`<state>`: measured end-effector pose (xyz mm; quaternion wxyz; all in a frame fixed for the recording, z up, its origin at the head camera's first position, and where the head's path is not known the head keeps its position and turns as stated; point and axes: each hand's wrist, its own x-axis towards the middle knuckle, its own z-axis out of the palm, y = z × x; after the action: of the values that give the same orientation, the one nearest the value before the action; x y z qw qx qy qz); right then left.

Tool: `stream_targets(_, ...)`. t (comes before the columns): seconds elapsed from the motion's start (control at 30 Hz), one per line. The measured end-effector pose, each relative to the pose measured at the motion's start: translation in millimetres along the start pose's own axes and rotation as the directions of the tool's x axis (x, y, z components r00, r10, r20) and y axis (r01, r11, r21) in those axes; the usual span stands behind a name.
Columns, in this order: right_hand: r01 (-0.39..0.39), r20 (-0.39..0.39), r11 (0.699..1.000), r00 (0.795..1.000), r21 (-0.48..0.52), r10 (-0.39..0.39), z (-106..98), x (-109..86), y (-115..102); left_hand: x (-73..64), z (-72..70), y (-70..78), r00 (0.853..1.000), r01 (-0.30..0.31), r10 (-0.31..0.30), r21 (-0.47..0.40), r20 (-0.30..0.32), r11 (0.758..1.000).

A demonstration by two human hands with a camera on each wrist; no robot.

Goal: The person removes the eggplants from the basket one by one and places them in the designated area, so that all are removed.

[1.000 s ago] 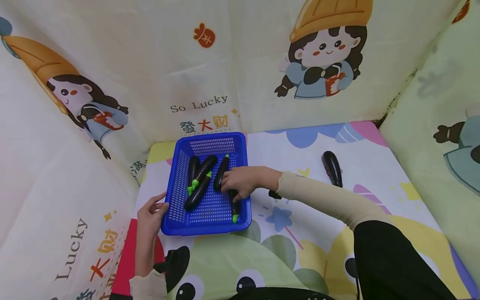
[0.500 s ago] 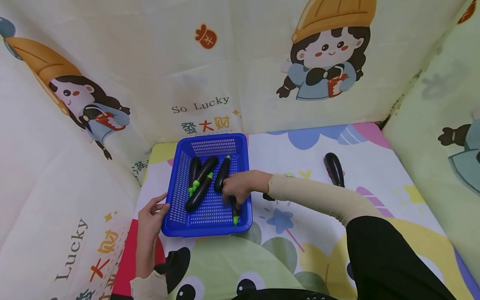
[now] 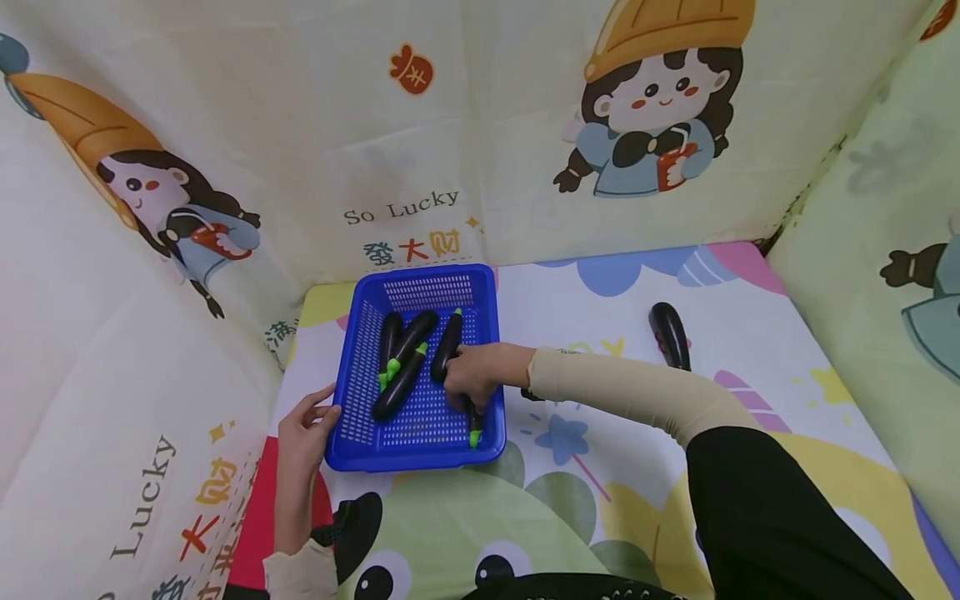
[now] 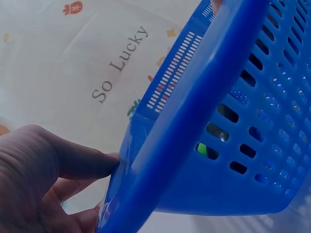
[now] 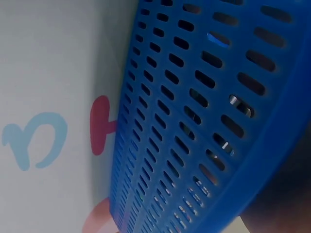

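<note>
A blue plastic basket [image 3: 415,460] with slotted walls stands on the printed cloth in the head view. With thumb and fingers my left hand [image 3: 300,429] pinches its left rim; the left wrist view shows the thumb [image 4: 92,164] against the rim [image 4: 194,92]. My right hand [image 3: 478,372] reaches into the basket and grips a dark eggplant [image 3: 475,423] lying along the right wall. Its green stem end points toward me, while the hand hides its upper part. Another eggplant [image 3: 447,343] lies just left of those fingers. The right wrist view is filled mostly by the basket's slotted wall [image 5: 194,97].
Several more eggplants lie in the basket's left half, one of them in front [image 3: 400,383]. Outside, a single eggplant [image 3: 670,332] rests on the cloth [image 3: 570,308] at the right. Printed cloth walls [image 3: 300,108] stand behind and at both sides.
My right hand has shifted slightly toward me along the eggplant by the right wall, covering more of it. The left hand stays at the rim.
</note>
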<state>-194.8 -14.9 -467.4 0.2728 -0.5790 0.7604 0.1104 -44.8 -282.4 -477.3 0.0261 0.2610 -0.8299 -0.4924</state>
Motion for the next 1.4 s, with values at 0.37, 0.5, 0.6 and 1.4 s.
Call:
stream_targets(0.37, 0.001, 0.003, 1.000, 1.000, 0.011, -0.001, -2, -0.1, -1, 0.4, 0.0, -0.5, 1.000, 0.012, -0.012, 0.002, 0.010, 1.000)
stream_targets(0.5, 0.009, 0.013, 1.000, 1.000, 0.021, -0.010, -4, -0.7, 0, 0.5, 0.8, -0.2, 1.000, 0.010, -0.010, 0.002, 0.003, 1.000)
stream_targets(0.6, 0.012, 0.013, 1.000, 1.000, 0.023, -0.012, -4, -1.2, 0, 0.6, 1.4, -0.5, 1.000, 0.003, -0.003, 0.007, -0.002, 1.000)
stream_targets(1.4, -0.038, -0.444, 0.999, 0.896, -0.024, 0.023, -22, -38.5, -6, 1.4, 1.5, -1.3, 1.000, 0.006, -0.006, 0.003, 0.005, 1.000)
